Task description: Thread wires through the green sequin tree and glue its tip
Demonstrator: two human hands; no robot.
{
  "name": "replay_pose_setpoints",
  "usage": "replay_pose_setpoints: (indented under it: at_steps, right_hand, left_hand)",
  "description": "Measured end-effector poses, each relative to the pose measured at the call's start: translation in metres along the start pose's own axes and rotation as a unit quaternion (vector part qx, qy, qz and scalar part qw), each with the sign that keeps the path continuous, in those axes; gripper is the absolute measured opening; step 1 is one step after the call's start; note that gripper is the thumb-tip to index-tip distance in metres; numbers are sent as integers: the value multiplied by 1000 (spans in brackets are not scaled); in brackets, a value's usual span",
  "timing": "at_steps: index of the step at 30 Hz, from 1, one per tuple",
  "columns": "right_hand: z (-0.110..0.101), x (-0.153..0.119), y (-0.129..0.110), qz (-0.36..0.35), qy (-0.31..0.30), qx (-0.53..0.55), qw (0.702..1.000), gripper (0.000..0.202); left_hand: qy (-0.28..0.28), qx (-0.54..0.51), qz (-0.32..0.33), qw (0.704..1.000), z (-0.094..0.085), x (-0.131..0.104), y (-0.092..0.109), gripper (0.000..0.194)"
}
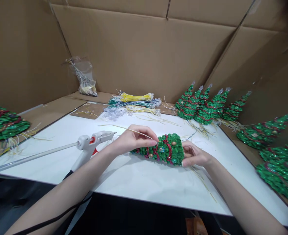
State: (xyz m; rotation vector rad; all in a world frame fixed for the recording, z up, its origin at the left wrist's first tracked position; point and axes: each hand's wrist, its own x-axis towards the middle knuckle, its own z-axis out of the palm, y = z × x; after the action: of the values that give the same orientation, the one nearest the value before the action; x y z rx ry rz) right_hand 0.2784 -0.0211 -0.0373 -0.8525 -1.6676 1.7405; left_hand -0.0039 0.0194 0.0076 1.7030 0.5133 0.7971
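Note:
A small green Christmas tree point(165, 149) with red garland and gold balls lies on its side above the white table, its base to the right. My left hand point(139, 138) pinches a thin yellow wire point(116, 126) against the tree's upper side; the wire's free end trails left over the hand. At the base, my right hand point(194, 154) grips the tree, some fingers hidden behind or inside it. Thin wires point(202, 179) hang from the base beneath my right hand. The tree's tip is hidden behind my left hand.
A white glue gun point(83, 143) with a long glue stick lies left of my left hand. Wire bundles point(136, 98) and a plastic bag point(86, 78) are at the back. Several decorated trees point(205, 106) stand back right; others lie right, and one tree point(4, 122) sits far left. Cardboard walls surround the table.

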Motion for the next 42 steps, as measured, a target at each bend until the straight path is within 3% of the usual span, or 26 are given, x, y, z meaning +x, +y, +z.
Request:
replay_pose_setpoints:
  at_steps: [3, 12, 17, 25, 30, 36, 42]
  right_hand:
    - [2, 0, -2, -11, -22, -11, 1000, 25]
    - [7, 6, 4, 31, 13, 61, 998, 56]
    - [10, 6, -2, 40, 39, 60, 997, 48]
    - [10, 3, -2, 29, 18, 16, 999, 50]
    - [7, 2, -4, -17, -17, -13, 1000, 43]
    - [5, 1, -6, -58, -65, -15, 996, 28]
    - [7, 2, -6, -71, -63, 11, 995, 27]
  left_hand:
    - [7, 16, 22, 1000, 0, 0, 0, 5]
    - [14, 23, -22, 999, 3, 1, 1, 8]
    - [31, 20, -18, 999, 4, 0, -1, 9]
    - [50, 59, 40, 996, 9, -3, -1, 18]
    - [60, 123, 74, 988, 16, -7, 3, 9]
    - [22, 132, 116, 984, 19, -10, 5, 14]
    - [15, 146, 127, 981, 21, -10, 6, 14]
